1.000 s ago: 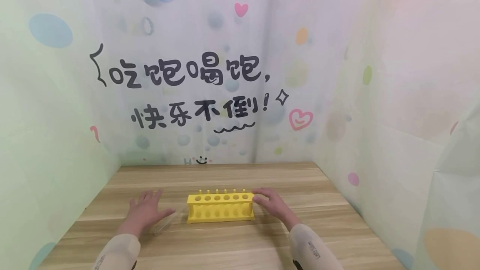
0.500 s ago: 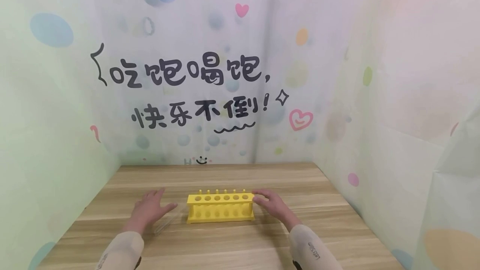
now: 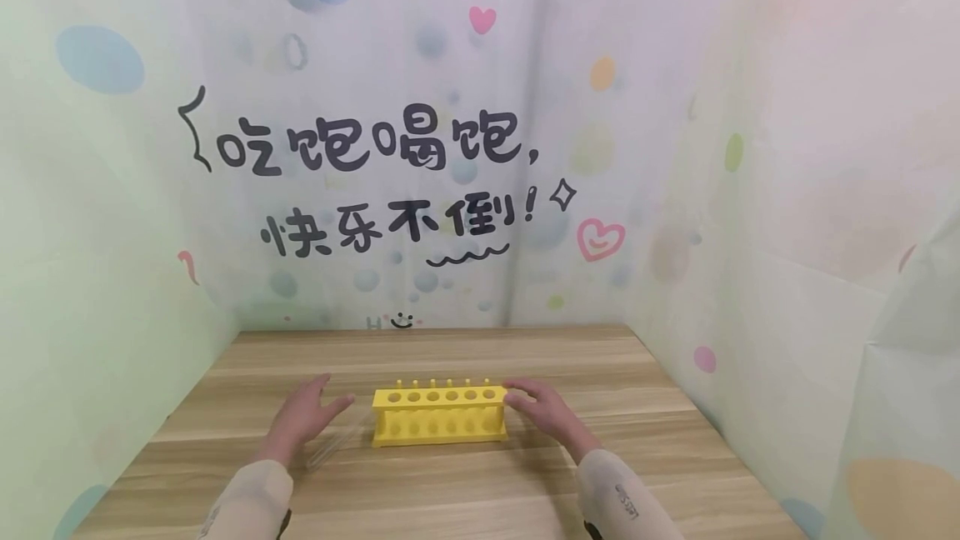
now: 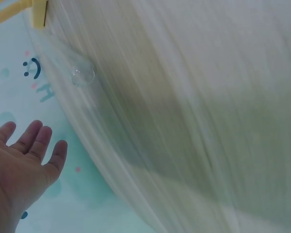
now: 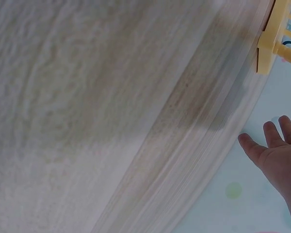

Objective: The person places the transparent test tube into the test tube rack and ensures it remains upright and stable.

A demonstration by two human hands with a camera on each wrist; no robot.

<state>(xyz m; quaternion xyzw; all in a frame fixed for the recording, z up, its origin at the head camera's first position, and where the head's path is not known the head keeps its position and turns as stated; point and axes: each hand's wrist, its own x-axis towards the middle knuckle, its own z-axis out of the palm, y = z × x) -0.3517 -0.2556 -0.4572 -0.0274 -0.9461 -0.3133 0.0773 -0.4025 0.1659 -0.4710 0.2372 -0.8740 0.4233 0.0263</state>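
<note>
A yellow test-tube rack [image 3: 438, 416] with a row of empty holes stands mid-table. My left hand [image 3: 306, 417] hovers left of it with straight, spread fingers and holds nothing. Just below that hand a clear glass test tube [image 3: 328, 448] lies on the wood, slanting toward the rack. My right hand [image 3: 546, 409] rests with relaxed fingers touching the rack's right end. In the left wrist view the open palm [image 4: 20, 167] shows, with the tube's rounded end [image 4: 82, 75] and a rack corner [image 4: 39, 13] beyond it. The right wrist view has the open right hand [image 5: 277, 156] and the rack's end [image 5: 280, 36].
The wooden table [image 3: 450, 490] is closed in by a printed fabric backdrop [image 3: 390, 157] at the back and on both sides. Both forearms wear pale sleeves [image 3: 626, 498].
My left hand has slid a little to the right, toward the rack and over the tube. The right hand and the rack have stayed where they were.
</note>
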